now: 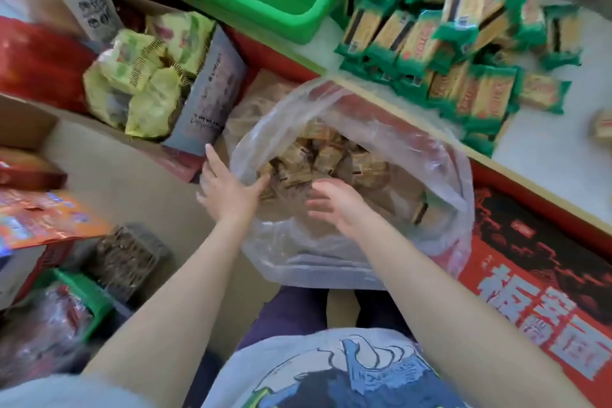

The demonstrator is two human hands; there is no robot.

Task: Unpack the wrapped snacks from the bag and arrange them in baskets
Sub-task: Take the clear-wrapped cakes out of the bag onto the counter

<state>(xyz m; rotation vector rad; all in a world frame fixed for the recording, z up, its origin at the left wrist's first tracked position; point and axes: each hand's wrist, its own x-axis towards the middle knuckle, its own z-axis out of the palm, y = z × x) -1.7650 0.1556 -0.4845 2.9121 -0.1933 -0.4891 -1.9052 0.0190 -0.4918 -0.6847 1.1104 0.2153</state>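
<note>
A large clear plastic bag point(414, 156) stands open on the floor in front of me, holding several brown wrapped snacks point(318, 159). My left hand point(225, 189) is at the bag's left rim, fingers spread, fingertips reaching the opening. My right hand point(334, 205) hovers inside the bag's mouth above the snacks, fingers loosely bent, holding nothing. On the white counter point(546, 149) lies a pile of green-and-gold wrapped snacks point(463, 43). A green plastic basket point(288, 7) sits at the counter's far left.
A cardboard box with yellow-green snack packs point(145, 76) stands to the left. A red counter front with printed characters point(546, 291) rises on the right. Low on the left are a brown mesh basket point(129, 258), a green basket point(82, 301) and orange packets point(43, 219).
</note>
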